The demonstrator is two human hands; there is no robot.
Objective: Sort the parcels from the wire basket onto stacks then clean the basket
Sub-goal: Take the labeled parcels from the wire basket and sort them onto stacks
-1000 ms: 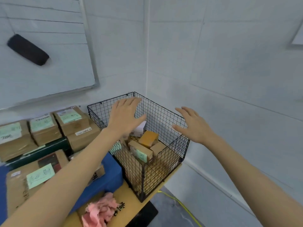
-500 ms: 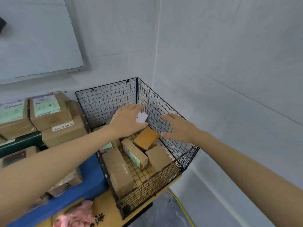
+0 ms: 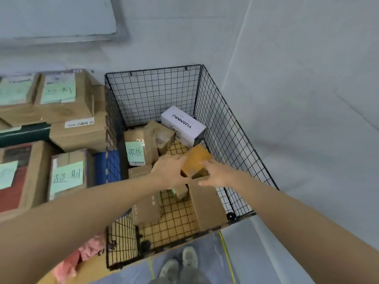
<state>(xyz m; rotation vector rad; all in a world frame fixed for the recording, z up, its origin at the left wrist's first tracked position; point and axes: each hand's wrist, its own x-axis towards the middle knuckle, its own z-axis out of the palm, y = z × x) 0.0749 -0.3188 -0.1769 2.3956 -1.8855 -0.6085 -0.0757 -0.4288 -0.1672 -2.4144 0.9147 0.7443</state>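
Closing: left hand and right hand have dropped into the wire basket; their fingers now clamp the orange parcel from both sides.
Meaning: first lift looks ready, and sorting has barely begun.
Left of fingers: labelled stacks, green-noted parcel.
Beyond fingers: white box.
Obstacle: the wire basket's tall sides mean lifting straight up.
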